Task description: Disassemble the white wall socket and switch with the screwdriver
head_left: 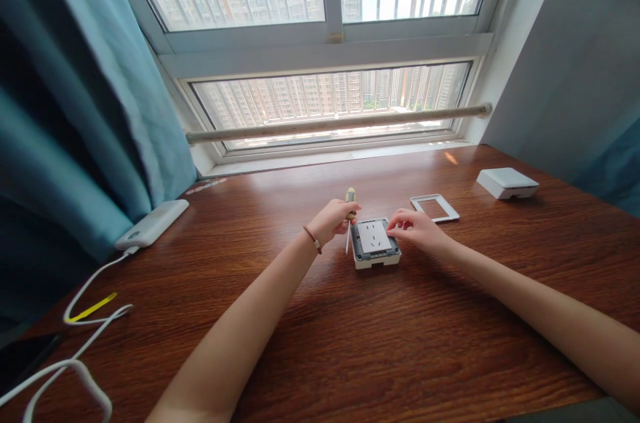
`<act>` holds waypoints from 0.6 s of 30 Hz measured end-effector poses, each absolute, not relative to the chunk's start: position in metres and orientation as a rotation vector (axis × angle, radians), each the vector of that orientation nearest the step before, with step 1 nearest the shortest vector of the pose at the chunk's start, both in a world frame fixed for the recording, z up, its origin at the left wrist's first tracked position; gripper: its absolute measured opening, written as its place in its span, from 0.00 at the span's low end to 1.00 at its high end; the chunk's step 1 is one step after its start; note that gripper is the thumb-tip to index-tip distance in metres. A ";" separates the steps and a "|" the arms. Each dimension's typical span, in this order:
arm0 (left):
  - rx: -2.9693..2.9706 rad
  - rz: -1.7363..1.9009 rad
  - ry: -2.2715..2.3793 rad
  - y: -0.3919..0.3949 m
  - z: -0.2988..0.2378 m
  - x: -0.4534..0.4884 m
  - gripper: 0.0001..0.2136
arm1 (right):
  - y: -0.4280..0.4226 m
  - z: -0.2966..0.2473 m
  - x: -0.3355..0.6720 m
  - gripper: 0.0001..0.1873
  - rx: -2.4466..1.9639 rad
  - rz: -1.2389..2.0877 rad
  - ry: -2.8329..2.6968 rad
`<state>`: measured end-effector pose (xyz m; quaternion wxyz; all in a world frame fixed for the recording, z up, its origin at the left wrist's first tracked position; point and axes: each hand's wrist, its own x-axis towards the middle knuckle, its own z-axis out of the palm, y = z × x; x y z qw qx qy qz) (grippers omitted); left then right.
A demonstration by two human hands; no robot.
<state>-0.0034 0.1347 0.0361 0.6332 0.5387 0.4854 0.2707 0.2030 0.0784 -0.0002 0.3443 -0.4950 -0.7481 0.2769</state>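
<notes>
A white wall socket point(375, 243) with a grey inner frame lies on the brown wooden table point(350, 343) in front of me. My left hand point(333, 219) is closed round a screwdriver point(349, 197) with a yellow handle, held upright just left of the socket, its tip pointing down at the table. My right hand point(415, 228) rests on the socket's right edge, fingers curled and pressing on it.
A white cover frame point(435, 208) lies behind the socket to the right. A white box point(507, 183) sits at the far right. A white power bank point(153, 223) with white cables point(85, 303) lies at the left, beside a teal curtain point(75, 109). A window is behind.
</notes>
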 end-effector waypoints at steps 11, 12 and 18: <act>1.281 0.550 1.087 0.138 0.029 -0.005 0.09 | 0.077 -0.001 0.200 0.09 -1.252 0.647 -1.966; 1.290 0.549 1.088 0.139 0.029 -0.006 0.09 | 0.076 0.001 0.201 0.10 -1.253 0.637 -1.968; 1.329 0.515 1.132 0.140 0.028 -0.007 0.09 | 0.069 0.010 0.203 0.13 -1.311 0.698 -1.985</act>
